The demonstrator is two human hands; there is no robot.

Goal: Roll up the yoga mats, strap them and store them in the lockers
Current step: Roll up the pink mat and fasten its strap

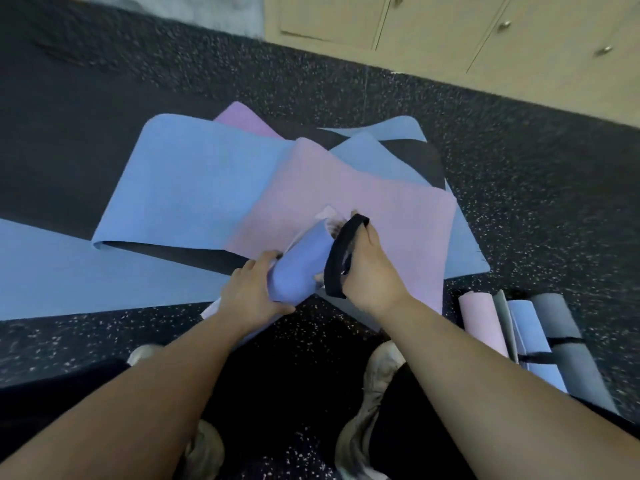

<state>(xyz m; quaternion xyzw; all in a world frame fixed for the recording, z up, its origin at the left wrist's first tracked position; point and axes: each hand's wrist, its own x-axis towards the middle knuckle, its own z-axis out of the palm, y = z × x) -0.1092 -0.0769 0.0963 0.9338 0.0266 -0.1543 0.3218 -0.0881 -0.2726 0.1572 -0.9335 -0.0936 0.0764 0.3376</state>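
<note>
While I am crouching over the speckled floor [519, 174], the items are lying as follows, left to right:

- Blue mat [79, 271], far left: lying flat and unrolled on the floor, running off the left edge of view.
- Second blue mat [194, 181]: lying flat, its near edge curling up and showing a dark underside; it is overlapping a purple mat [242, 119] behind it.
- My left hand [249, 292]: fingers and thumb are curling round the near end of the rolled blue mat [301, 265], gripping it and holding it tilted, far end raised.
- Rolled blue mat: sitting between my two hands, above the pink mat [363, 195], which is lying flat beneath it.
- Black strap [343, 258]: looping around the right side of the roll.
- My right hand [370, 271]: fingers are curling around the strap, holding it against the roll; whether the strap is fastened I cannot tell.
- More blue mats [381, 157] and a black mat [422, 157]: fanning out flat behind the pink one.
- Rolled mats [530, 341], far right: a pink, a blue and a grey roll are lying side by side, touching, with dark straps across the blue and grey ones.
- Lockers [450, 29], top right: beige doors with metal knobs, standing closed.
- My shoes [377, 372]: showing between my forearms.
</note>
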